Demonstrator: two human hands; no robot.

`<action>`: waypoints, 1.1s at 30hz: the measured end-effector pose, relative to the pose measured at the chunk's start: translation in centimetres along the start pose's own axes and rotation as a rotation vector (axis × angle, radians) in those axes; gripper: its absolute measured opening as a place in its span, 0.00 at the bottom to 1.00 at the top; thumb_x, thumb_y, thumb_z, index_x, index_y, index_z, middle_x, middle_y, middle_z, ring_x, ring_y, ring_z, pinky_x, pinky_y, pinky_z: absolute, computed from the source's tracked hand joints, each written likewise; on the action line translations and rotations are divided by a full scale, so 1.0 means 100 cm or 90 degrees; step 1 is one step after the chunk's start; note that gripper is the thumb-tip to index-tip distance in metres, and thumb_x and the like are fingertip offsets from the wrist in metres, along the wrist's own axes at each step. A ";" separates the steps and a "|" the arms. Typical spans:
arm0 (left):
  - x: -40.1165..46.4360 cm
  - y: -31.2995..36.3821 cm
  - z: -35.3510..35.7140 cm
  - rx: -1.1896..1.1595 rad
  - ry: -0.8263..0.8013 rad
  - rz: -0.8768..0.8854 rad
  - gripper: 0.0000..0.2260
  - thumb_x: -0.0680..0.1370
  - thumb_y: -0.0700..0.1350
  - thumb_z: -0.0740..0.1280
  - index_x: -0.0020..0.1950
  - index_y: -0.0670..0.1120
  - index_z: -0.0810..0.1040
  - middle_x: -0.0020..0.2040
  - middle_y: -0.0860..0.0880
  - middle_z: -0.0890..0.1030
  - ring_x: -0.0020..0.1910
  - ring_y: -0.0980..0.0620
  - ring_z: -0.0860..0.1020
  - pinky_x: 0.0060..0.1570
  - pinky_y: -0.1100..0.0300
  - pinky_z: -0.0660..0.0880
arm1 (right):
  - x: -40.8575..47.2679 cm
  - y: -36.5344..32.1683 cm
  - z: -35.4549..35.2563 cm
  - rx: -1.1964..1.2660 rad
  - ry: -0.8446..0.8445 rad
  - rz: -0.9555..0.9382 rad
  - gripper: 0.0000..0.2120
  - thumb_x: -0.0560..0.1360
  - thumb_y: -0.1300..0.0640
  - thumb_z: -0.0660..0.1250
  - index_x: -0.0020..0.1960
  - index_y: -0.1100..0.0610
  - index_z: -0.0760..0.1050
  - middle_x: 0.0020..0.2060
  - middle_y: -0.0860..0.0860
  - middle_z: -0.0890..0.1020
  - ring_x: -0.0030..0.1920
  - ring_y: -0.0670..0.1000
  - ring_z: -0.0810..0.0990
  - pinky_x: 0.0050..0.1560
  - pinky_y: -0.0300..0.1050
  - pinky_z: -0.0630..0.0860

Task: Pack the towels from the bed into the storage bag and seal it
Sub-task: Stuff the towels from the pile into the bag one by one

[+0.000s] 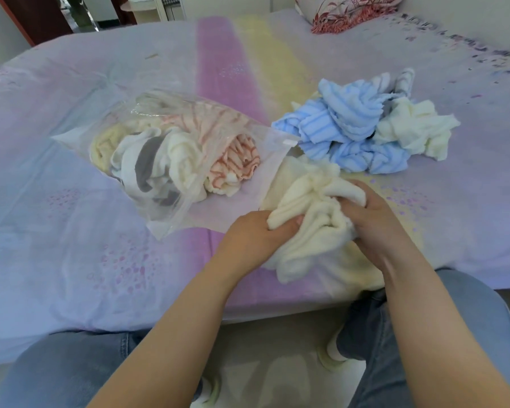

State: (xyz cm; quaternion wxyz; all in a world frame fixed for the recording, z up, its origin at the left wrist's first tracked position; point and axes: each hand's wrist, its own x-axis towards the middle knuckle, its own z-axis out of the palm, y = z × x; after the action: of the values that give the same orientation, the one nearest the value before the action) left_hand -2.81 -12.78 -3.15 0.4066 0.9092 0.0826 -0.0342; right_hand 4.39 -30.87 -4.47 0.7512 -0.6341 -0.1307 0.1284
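- Cream, fluffy terry towel [309,219] is bunched between both hands at the near edge of the pastel-striped bed [71,216], likely gathered small so it fits the bag's mouth.
- Left hand [255,235] has its grip curled tight on the towel's left fold; right hand [371,214] clutches the other side.
- Clear plastic storage bag [165,160] lies just left, mouth facing the hands, already holding several towels.
- Crumpled blue ribbed towels [345,128] and a pale cream one [415,128] wait beyond, within reach.

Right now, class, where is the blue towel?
In the head view the blue towel lies right of centre on the bed, between the storage bag and a cream towel.
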 end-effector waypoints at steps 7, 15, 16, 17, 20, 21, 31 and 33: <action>-0.005 -0.008 0.012 0.255 0.184 -0.023 0.18 0.77 0.61 0.61 0.55 0.49 0.65 0.41 0.51 0.75 0.36 0.49 0.72 0.31 0.57 0.64 | 0.034 0.039 0.012 -0.495 -0.036 -0.017 0.38 0.72 0.46 0.71 0.76 0.48 0.56 0.77 0.51 0.53 0.76 0.48 0.53 0.74 0.46 0.54; -0.002 -0.034 0.029 0.173 0.334 0.146 0.17 0.76 0.54 0.65 0.58 0.52 0.62 0.54 0.47 0.74 0.34 0.45 0.78 0.25 0.69 0.59 | 0.036 0.018 0.014 -0.525 -0.191 0.049 0.20 0.75 0.40 0.63 0.64 0.47 0.73 0.62 0.46 0.77 0.61 0.47 0.75 0.65 0.49 0.70; -0.002 -0.036 0.030 0.155 0.353 0.153 0.16 0.76 0.54 0.64 0.58 0.52 0.62 0.55 0.47 0.74 0.34 0.45 0.78 0.26 0.71 0.58 | 0.030 0.016 0.017 -0.512 -0.198 0.047 0.13 0.78 0.44 0.61 0.59 0.45 0.76 0.58 0.45 0.79 0.59 0.47 0.77 0.63 0.47 0.71; -0.003 -0.037 0.031 0.148 0.375 0.164 0.15 0.76 0.54 0.63 0.57 0.51 0.62 0.56 0.47 0.73 0.34 0.45 0.78 0.26 0.72 0.57 | 0.023 0.013 0.019 -0.489 -0.203 0.055 0.09 0.79 0.46 0.60 0.55 0.43 0.77 0.54 0.44 0.81 0.58 0.45 0.78 0.61 0.45 0.72; -0.005 -0.035 0.032 0.118 0.421 0.205 0.13 0.75 0.52 0.62 0.54 0.49 0.63 0.56 0.52 0.67 0.35 0.45 0.76 0.25 0.67 0.58 | -0.003 0.004 0.030 -0.314 -0.222 0.110 0.11 0.75 0.41 0.62 0.47 0.43 0.80 0.43 0.39 0.85 0.48 0.37 0.80 0.50 0.32 0.73; -0.005 -0.033 0.031 0.101 0.430 0.212 0.13 0.75 0.51 0.65 0.53 0.49 0.63 0.55 0.53 0.66 0.36 0.47 0.75 0.26 0.64 0.60 | -0.011 0.002 0.035 -0.246 -0.219 0.102 0.12 0.72 0.41 0.63 0.47 0.45 0.81 0.41 0.38 0.85 0.45 0.36 0.81 0.46 0.28 0.73; -0.011 0.002 -0.020 -0.051 0.328 0.213 0.18 0.79 0.58 0.56 0.50 0.47 0.78 0.49 0.51 0.80 0.50 0.56 0.76 0.51 0.54 0.74 | -0.010 0.010 0.057 0.137 0.024 0.162 0.08 0.80 0.62 0.58 0.48 0.52 0.73 0.38 0.46 0.82 0.37 0.46 0.81 0.32 0.37 0.78; -0.017 0.001 -0.039 0.161 0.480 0.287 0.13 0.79 0.52 0.63 0.56 0.46 0.79 0.57 0.49 0.79 0.58 0.49 0.74 0.57 0.55 0.72 | -0.002 0.010 0.057 0.275 0.144 0.195 0.05 0.81 0.58 0.57 0.51 0.53 0.72 0.41 0.48 0.77 0.39 0.47 0.77 0.30 0.38 0.78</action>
State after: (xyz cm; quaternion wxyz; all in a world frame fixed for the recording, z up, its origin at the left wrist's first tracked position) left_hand -4.52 -10.18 -0.28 0.2313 0.8958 0.0200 0.3790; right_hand 2.10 -25.53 -4.55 0.8505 -0.4822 0.0815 0.1938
